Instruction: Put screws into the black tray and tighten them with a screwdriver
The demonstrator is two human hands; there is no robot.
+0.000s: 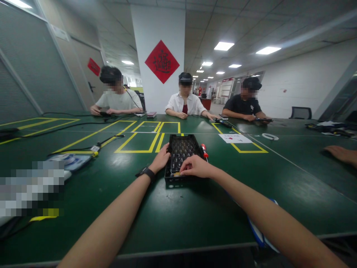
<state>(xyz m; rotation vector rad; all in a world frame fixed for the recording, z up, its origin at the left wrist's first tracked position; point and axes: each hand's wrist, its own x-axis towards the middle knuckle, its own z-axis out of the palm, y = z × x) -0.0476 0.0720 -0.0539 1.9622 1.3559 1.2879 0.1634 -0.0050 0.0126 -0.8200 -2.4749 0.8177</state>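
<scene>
A black perforated metal tray [182, 150] lies on the green table [178, 216] in front of me. My left hand [161, 160], with a black watch on its wrist, grips the tray's left edge, fingers curled over the rim. My right hand [195, 168] rests on the tray's near right corner, fingers bent and pressed down on it. A red-handled screwdriver [204, 149] lies just right of the tray, touching neither hand.
Yellow tape rectangles [139, 143] mark the table. A white paper [234, 138] and a white ring [270, 136] lie to the right. Black cables [83, 149] run at left. Three people sit at the far side; another person's hand [341, 153] rests at right.
</scene>
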